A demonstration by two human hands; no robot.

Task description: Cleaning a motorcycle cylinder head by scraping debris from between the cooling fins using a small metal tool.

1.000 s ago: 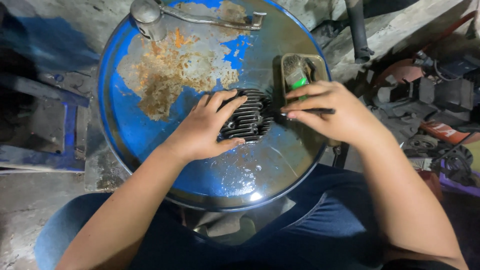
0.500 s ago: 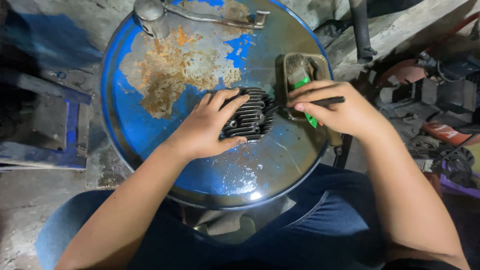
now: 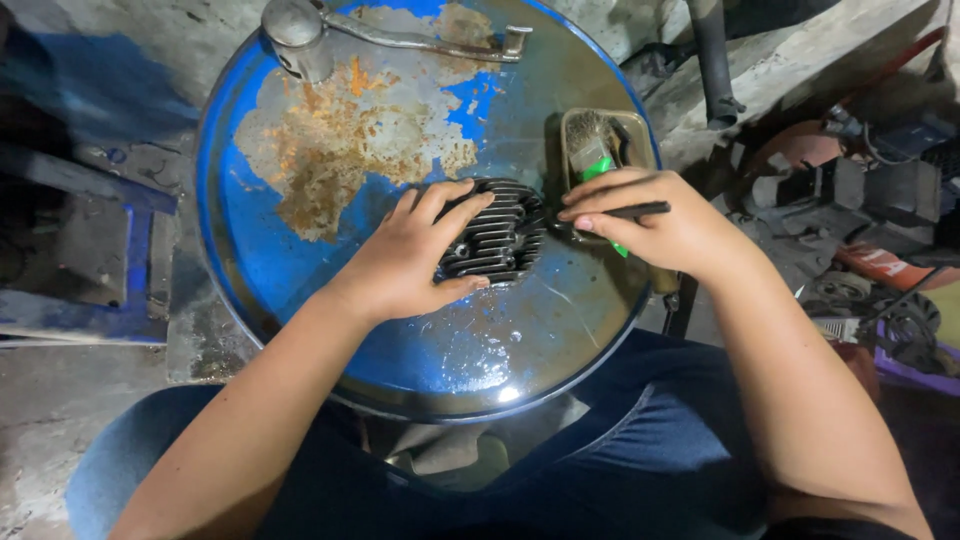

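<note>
Drum lid (image 3: 300,280): round, blue, rust-patched toward 11 o'clock, serving as the work surface between the person's knees.

Finned metal part (image 3: 500,235): dark, ribbed, lying near the lid's centre, slightly toward 3 o'clock.

Left hand (image 3: 415,260): spread flat over the part from its 9 o'clock side, fingers draped across the fins, thumb pressed at the lower edge; it pins the part down rather than closing around it.

Right hand (image 3: 660,225): at the part's 3 o'clock, fingers pinched shut on a thin dark tool (image 3: 635,211), whose tip meets the part's right edge, possibly in a gap between fins.

Small tray (image 3: 575,125): at 2 o'clock, just behind the right hand, holding a green-handled brush (image 3: 592,160).

Metal lever tool (image 3: 400,35): at 12 o'clock on the rim.
</note>
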